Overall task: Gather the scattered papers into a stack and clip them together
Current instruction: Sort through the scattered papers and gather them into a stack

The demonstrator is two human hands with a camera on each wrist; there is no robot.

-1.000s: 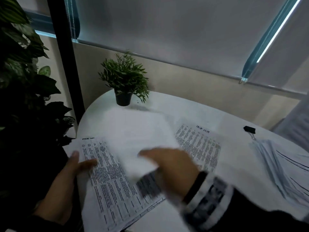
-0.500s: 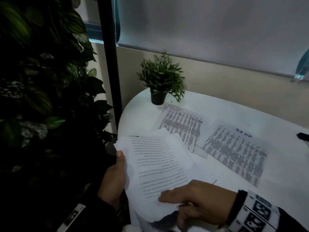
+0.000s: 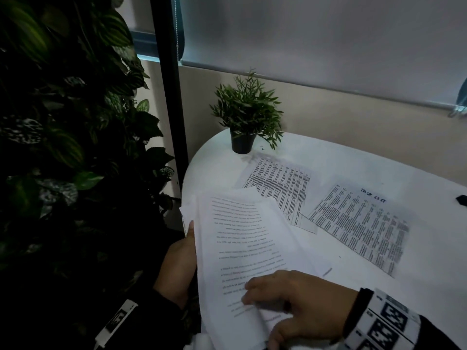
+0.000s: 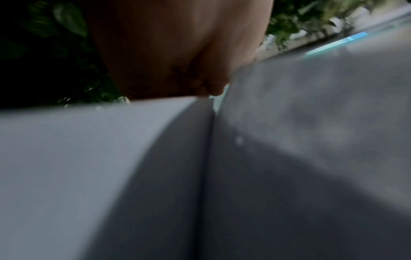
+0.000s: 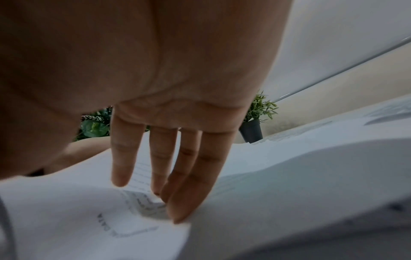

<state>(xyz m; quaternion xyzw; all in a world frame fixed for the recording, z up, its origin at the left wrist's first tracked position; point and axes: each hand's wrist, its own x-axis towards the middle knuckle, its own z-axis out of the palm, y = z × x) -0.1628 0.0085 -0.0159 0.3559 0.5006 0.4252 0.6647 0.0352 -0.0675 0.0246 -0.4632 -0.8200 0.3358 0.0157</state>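
Note:
A stack of printed papers (image 3: 242,248) hangs over the near left edge of the white table (image 3: 341,160). My left hand (image 3: 180,258) grips the stack's left edge, thumb on top and fingers underneath. In the left wrist view the left hand (image 4: 177,52) and the papers (image 4: 89,158) are blurred. My right hand (image 3: 255,299) rests on the top sheet near its lower end; the right wrist view shows its fingers (image 5: 169,176) straight on the papers (image 5: 66,219). Two loose printed sheets (image 3: 280,188) (image 3: 358,223) lie flat further back. A black binder clip (image 3: 462,199) shows at the right edge.
A small potted plant (image 3: 243,122) stands at the back of the table, just beyond the nearer loose sheet. A large dark leafy plant (image 3: 63,122) and a black post (image 3: 169,84) close off the left side. A wall with a roller blind runs behind.
A second ago my right hand was bringing a sheet onto the pile in my left hand; now it lies on it. The view has swung left, hiding the paper pile on the right.

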